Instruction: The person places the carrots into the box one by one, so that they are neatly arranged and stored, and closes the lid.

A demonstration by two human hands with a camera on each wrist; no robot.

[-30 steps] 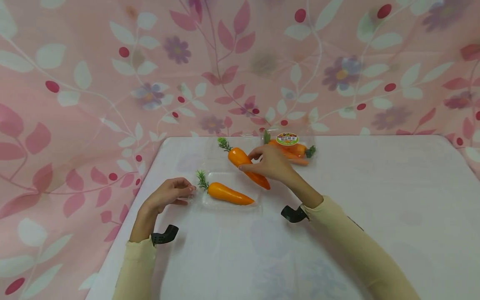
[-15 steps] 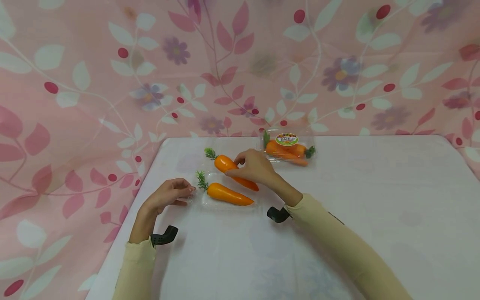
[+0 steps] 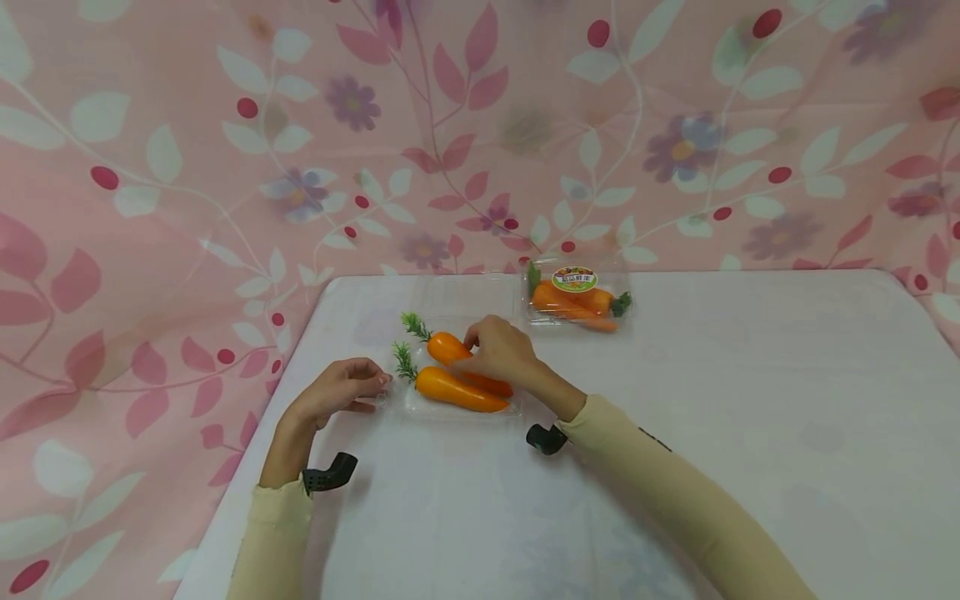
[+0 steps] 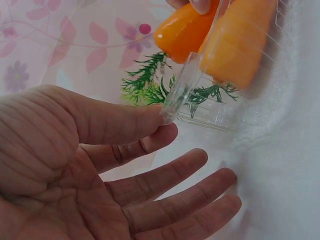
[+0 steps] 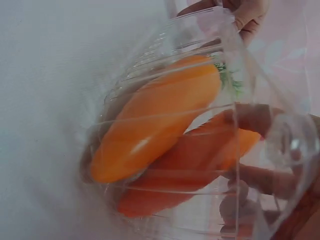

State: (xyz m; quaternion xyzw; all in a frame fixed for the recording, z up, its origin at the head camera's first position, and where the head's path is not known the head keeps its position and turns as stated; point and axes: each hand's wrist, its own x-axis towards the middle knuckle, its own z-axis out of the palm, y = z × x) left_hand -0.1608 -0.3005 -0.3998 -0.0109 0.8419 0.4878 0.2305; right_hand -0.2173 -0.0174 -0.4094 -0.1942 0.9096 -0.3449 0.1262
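Note:
My left hand (image 3: 341,390) pinches the edge tab (image 4: 181,90) of a clear plastic clamshell box (image 3: 472,293) between thumb and index finger. Its other fingers stretch out loosely. One toy carrot (image 3: 457,389), orange with a green leafy top, lies in the near side of the box's tray. Just behind it, a second carrot (image 3: 446,347) is gripped between the thumb and fingers of my right hand (image 3: 502,354). In the right wrist view, the two carrots lie side by side behind the clear box wall (image 5: 237,175). The lid stands folded back at the far side.
A closed clear box of carrots (image 3: 570,298) with an oval label stands at the back, right of the open one. White cloth covers the table (image 3: 720,400). A pink floral curtain (image 3: 480,125) hangs behind it.
My right hand has carried the second carrot left and down, from above the tray to beside the first carrot. My left hand has stayed at the box's edge.

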